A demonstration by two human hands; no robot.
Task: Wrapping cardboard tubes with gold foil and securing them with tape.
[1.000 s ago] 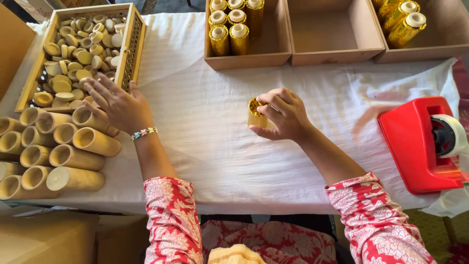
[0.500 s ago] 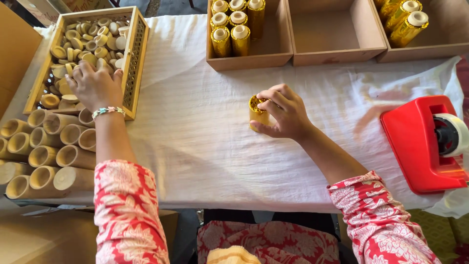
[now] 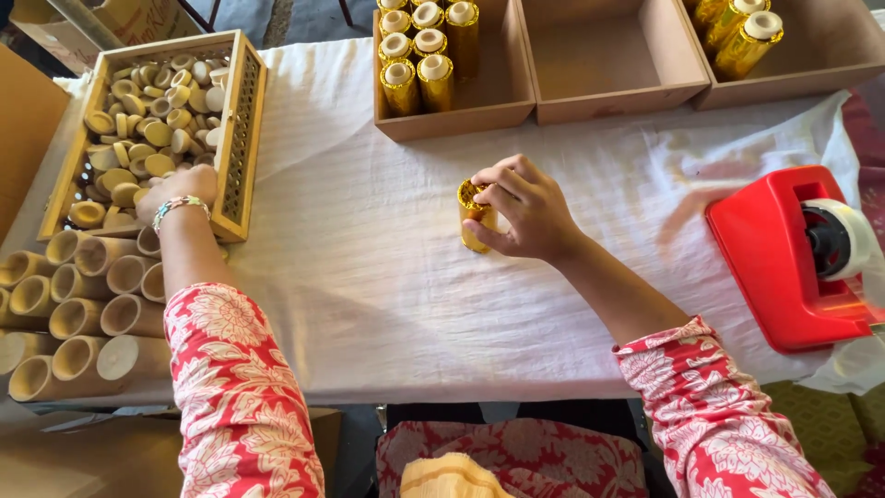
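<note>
The right hand has its grip wrapped around a small gold-foil tube that stands upright on the white cloth of the surface, near the middle. Fingers curl over the tube's open top and the thumb presses its near side. The tube looks light and stiff, likely card under a shiny wrap, so the foil may be slippery and could crease or dent under a hard squeeze; holding it around the middle of the barrel, as here, seems the safest place.

The left hand reaches into the wooden tray at the far left, its fingers among the round caps that fill it. Whether it is pinching a cap cannot be told, since the fingertips are hidden against the pile.

Just near of the tray, at the left edge, lies a stack of plain cardboard tubes on their sides. Along the far edge sit three open cardboard boxes: the left box holds finished gold tubes with caps standing upright, the middle box shows only bare card, and the right box holds more gold tubes. A red tape dispenser sits at the right, well apart from the held tube. Nothing stands between the hands.
</note>
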